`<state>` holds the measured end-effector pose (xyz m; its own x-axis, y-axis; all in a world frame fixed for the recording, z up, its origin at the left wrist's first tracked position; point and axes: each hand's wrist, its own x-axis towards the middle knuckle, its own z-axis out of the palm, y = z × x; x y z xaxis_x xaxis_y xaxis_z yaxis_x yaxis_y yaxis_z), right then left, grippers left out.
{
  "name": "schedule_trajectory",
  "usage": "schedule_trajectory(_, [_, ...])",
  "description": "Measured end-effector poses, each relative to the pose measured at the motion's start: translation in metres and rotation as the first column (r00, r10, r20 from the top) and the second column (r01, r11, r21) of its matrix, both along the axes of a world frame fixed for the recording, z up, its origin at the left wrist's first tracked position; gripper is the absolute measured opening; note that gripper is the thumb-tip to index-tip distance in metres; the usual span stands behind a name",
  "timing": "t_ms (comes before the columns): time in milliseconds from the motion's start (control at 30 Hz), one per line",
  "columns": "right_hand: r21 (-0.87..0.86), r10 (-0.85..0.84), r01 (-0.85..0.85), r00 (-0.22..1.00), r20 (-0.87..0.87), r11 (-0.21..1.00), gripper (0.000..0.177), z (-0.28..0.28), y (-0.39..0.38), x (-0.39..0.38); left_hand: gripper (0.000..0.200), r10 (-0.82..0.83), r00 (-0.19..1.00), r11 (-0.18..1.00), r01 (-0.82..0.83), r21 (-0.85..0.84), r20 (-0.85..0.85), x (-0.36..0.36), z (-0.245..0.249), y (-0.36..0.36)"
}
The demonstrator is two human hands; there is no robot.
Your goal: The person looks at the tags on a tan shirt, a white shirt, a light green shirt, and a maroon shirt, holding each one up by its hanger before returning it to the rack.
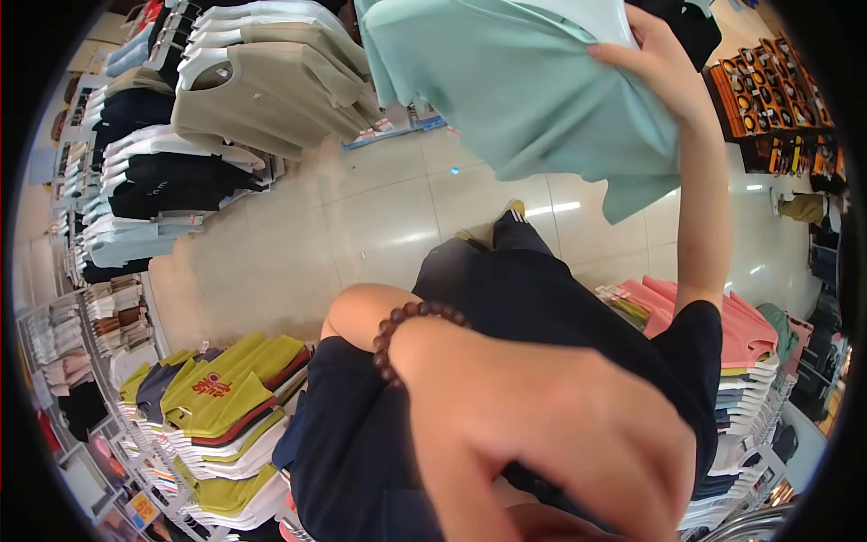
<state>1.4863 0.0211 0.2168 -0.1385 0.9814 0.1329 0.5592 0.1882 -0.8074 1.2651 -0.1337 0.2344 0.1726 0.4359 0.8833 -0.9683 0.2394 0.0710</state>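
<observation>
At the top right, my right hand (664,68) is closed on a mint green T-shirt (533,99), its thumb pressed over the cloth by the neckline. A white hanger (591,14) shows inside the collar. The shirt hangs in the air, held away from my body at arm's length. Close in front of the camera is my left hand (560,415), large and blurred, with a brown bead bracelet (397,334) round the wrist. Its fingers bend down toward the bottom edge, where their tips are cut off, so I cannot see whether they hold anything.
Beige T-shirts (271,86) hang on a rack at the upper left, with black and white ones (181,181) beside it. Olive-yellow T-shirts (221,388) hang at the lower left, pink ones (722,316) at the right. A sunglasses display (768,86) stands upper right. Tiled floor (361,212) lies between.
</observation>
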Motion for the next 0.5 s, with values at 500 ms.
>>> schedule_trajectory(500, [-0.100,0.220,-0.260,0.928,-0.301,0.960,0.056,0.118,-0.023,-0.027,0.058,-0.082,-0.284,0.734,-0.666,0.135,-0.955,-0.117,-0.312,0.140])
